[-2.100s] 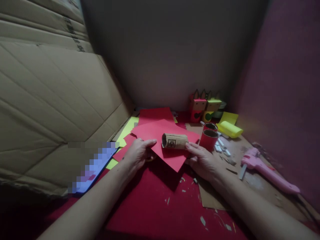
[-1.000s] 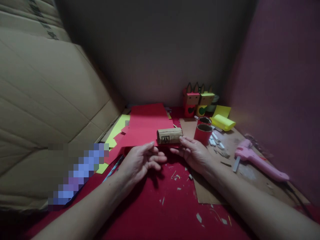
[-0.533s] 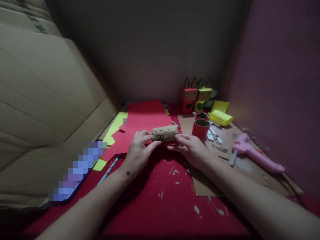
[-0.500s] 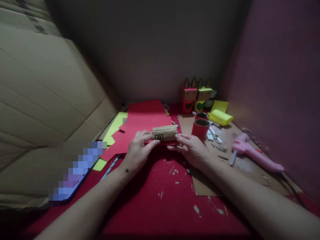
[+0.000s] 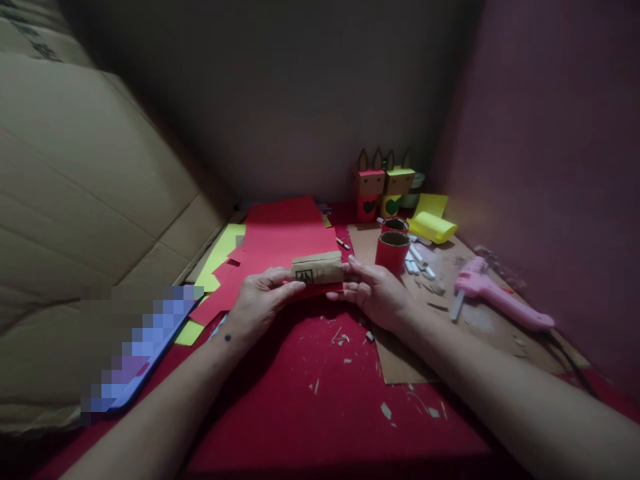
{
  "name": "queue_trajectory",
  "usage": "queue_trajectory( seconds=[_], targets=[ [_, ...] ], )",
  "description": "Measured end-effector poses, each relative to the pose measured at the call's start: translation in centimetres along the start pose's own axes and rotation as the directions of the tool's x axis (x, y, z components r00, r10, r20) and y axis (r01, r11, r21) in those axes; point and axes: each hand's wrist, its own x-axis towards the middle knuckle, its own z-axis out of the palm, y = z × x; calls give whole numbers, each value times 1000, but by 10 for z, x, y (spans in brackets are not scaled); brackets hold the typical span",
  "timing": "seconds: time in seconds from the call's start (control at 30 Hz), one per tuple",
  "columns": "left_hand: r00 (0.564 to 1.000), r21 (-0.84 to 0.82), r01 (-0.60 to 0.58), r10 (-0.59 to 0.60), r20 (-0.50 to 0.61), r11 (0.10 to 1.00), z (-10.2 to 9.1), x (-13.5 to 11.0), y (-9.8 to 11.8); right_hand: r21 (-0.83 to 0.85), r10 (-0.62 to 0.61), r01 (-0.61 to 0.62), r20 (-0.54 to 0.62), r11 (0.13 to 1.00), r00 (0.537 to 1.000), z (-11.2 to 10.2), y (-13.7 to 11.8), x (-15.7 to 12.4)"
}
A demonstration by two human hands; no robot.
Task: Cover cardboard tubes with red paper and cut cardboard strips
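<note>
A brown cardboard tube (image 5: pixel 320 268) with a black printed mark lies sideways between my two hands. My left hand (image 5: pixel 260 297) pinches its left end, thumb in front. At the other end my right hand (image 5: pixel 375 290) grips the tube, its thumb up by the rim and its lower fingers under a strip of red paper. That red strip shows just below the tube. Behind it, a large red paper sheet (image 5: pixel 285 227) lies over yellow paper (image 5: pixel 227 250). How far the strip wraps the tube is hidden.
Two red-covered tubes (image 5: pixel 393 252) stand on a cardboard sheet (image 5: pixel 407 363) at right, near white sticks (image 5: pixel 419 260) and a pink glue gun (image 5: pixel 500 297). Two eared paper figures (image 5: pixel 369 190) stand behind. Yellow paper (image 5: pixel 433 227) curls nearby. A cardboard panel (image 5: pixel 100 187) rises at left.
The whole view has shifted slightly, with things lying further left. My right thumb has lifted from the tube's front to its right rim. The tube stays between both hands.
</note>
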Motion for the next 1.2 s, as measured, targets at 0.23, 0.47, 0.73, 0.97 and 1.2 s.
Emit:
queue_trajectory(
  seconds=[0.23, 0.47, 0.73, 0.97, 1.2],
  targets=[
    [977, 237, -205, 211, -2, 950, -6, 4, -9, -38, 2, -2, -10, 999, 1000, 0, -1, 0],
    [936, 326, -347, 348, 59, 879, -11, 6, -14, -87, 11, -8, 32, 996, 999, -1, -2, -2],
    [945, 340, -324, 315, 82, 883, -11, 11, -21, -156, -41, 50, 61, 986, 997, -1, 2, -2],
    [996, 115, -84, 79, 46, 990, -11, 5, -7, -215, -14, 14, 5, 976, 1000, 1, 3, -3],
    [833, 135, 337, -362, 419, 932, -25, -7, 4, -191, -45, 38, -34, 981, 998, 1, 2, -3]
  ],
)
